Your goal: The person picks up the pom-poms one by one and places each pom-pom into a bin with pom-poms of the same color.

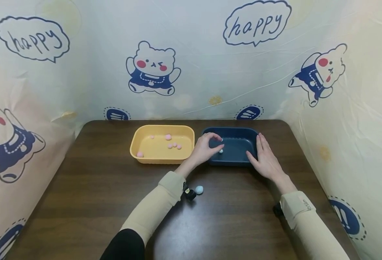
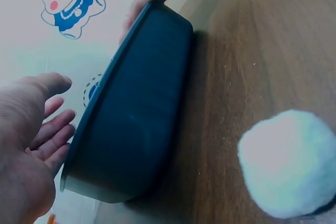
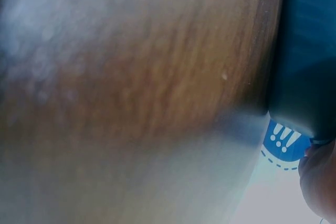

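My left hand (image 1: 205, 147) reaches over the left end of a dark blue tray (image 1: 236, 162), thumb and fingers apart with nothing between them. Two small light blue pom-poms show beside its fingertips, one pom-pom (image 1: 221, 151) just by the thumb. In the left wrist view the same hand (image 2: 31, 135) is at the tray's rim with a gap between thumb and fingers. My right hand (image 1: 266, 157) rests along the tray's right side, fingers straight. On the table in front lies a larger light blue pom-pom (image 1: 199, 190), fluffy in the left wrist view.
A yellow tray (image 1: 158, 161) with several pink pom-poms stands left of the blue one, near the back edge of the brown wooden table (image 1: 90, 202). A printed cloth (image 1: 197, 72) with bears hangs behind and at both sides. The right wrist view is mostly blurred tabletop.
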Available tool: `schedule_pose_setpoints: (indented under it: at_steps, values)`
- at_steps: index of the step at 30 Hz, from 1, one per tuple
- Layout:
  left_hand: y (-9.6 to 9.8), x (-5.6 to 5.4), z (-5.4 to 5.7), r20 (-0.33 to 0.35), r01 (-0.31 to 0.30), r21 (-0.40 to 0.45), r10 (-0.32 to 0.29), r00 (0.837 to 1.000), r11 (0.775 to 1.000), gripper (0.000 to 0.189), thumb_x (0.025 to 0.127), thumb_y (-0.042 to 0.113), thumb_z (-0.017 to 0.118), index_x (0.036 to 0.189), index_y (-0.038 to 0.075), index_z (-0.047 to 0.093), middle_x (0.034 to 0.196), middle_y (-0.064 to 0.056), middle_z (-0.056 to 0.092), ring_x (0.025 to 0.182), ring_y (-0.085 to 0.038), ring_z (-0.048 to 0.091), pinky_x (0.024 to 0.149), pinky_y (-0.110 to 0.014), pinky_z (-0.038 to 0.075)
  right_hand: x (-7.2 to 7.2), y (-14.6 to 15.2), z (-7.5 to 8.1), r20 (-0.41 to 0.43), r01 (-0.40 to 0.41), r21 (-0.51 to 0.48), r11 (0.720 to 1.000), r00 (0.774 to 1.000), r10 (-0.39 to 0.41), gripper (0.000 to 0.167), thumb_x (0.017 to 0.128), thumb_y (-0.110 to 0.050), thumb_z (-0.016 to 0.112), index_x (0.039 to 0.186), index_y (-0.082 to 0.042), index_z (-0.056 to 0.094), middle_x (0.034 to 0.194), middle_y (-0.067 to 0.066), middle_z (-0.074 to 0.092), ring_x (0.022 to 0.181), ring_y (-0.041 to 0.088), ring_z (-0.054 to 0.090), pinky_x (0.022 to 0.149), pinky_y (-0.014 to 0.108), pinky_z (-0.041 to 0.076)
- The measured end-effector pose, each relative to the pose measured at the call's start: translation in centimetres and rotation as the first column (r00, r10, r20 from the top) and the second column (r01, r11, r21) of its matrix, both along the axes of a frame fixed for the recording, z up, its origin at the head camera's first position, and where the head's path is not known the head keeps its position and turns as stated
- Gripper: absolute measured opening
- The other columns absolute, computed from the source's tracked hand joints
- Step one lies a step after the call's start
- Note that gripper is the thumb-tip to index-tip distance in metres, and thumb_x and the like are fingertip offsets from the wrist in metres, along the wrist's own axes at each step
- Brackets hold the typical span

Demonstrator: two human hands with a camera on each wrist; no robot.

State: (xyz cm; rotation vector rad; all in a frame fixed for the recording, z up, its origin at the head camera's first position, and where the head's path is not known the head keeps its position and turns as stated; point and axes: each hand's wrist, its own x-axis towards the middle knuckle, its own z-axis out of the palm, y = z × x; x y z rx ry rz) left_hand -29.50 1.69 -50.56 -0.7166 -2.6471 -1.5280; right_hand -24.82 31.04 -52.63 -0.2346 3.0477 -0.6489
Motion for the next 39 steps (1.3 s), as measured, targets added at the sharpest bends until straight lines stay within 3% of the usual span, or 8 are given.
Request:
schedule_pose_setpoints:
  at_steps: [6,15,23,29,34,39]
  values:
    - [-0.8,1.0,0.5,0.002,0.038,0.031,-0.038,0.999,0.999,0.029,0.101,0.019,0.081,0.126,0.006,0.073,0.131,-0.014,0.076,0.131,-0.032,0.067,0.120,-0.052,0.052,-0.1,0.0,0.1,-0.005,-0.004,-0.004,1.000,1.000,0.004,0.095,0.114,-0.054,0.045,0.174,0.003,-0.002,0.185,0.025,-0.005,0.172,0.047,0.006,0.138,0.066,0.017]
    - [-2.4,2.7,0.8,0.078,0.054,-0.006,-0.054,0.996,0.999,0.043,0.101,0.030,0.081,0.138,0.010,0.068,0.147,-0.012,0.068,0.145,-0.031,0.059,0.129,-0.053,0.046,-0.2,0.1,0.2,-0.021,-0.011,-0.016,1.000,1.000,0.010,0.094,0.114,-0.048,0.049,0.174,0.003,-0.002,0.185,0.025,-0.004,0.173,0.046,0.006,0.139,0.065,0.017]
    - [-3.8,4.1,0.7,0.051,0.083,0.009,-0.084,0.995,0.996,0.054,0.100,0.028,0.083,0.145,0.007,0.063,0.152,-0.013,0.065,0.146,-0.032,0.058,0.129,-0.053,0.046,-0.1,0.0,0.2,-0.010,-0.008,-0.014,1.000,1.000,0.008,0.094,0.114,-0.050,0.047,0.174,0.002,-0.003,0.185,0.024,-0.005,0.173,0.046,0.006,0.139,0.065,0.017]
    - [-4.8,5.5,0.8,0.031,0.114,0.014,-0.114,0.993,0.993,0.057,0.097,0.027,0.085,0.147,0.010,0.063,0.152,-0.011,0.065,0.147,-0.039,0.058,0.129,-0.055,0.046,-0.1,0.0,0.1,-0.010,-0.009,-0.015,1.000,1.000,0.009,0.094,0.115,-0.052,0.046,0.174,0.001,-0.003,0.186,0.023,-0.007,0.173,0.045,0.006,0.139,0.064,0.017]
    - [-5.7,7.0,1.2,-0.039,0.117,0.025,-0.116,0.993,0.993,0.053,0.096,0.023,0.087,0.141,0.008,0.067,0.146,-0.010,0.069,0.140,-0.032,0.063,0.126,-0.052,0.049,0.1,0.0,0.0,-0.009,-0.011,-0.020,1.000,1.000,0.011,0.094,0.114,-0.051,0.047,0.174,0.002,-0.003,0.186,0.023,-0.006,0.173,0.046,0.006,0.139,0.065,0.017]
    - [-6.6,8.4,1.2,-0.054,0.128,0.032,-0.126,0.991,0.991,0.046,0.095,0.019,0.087,0.136,0.005,0.071,0.136,-0.011,0.074,0.132,-0.027,0.068,0.120,-0.056,0.052,0.2,0.1,-0.1,-0.005,-0.007,-0.014,1.000,1.000,0.007,0.095,0.114,-0.054,0.045,0.174,0.002,-0.002,0.185,0.024,-0.005,0.172,0.047,0.007,0.139,0.065,0.017]
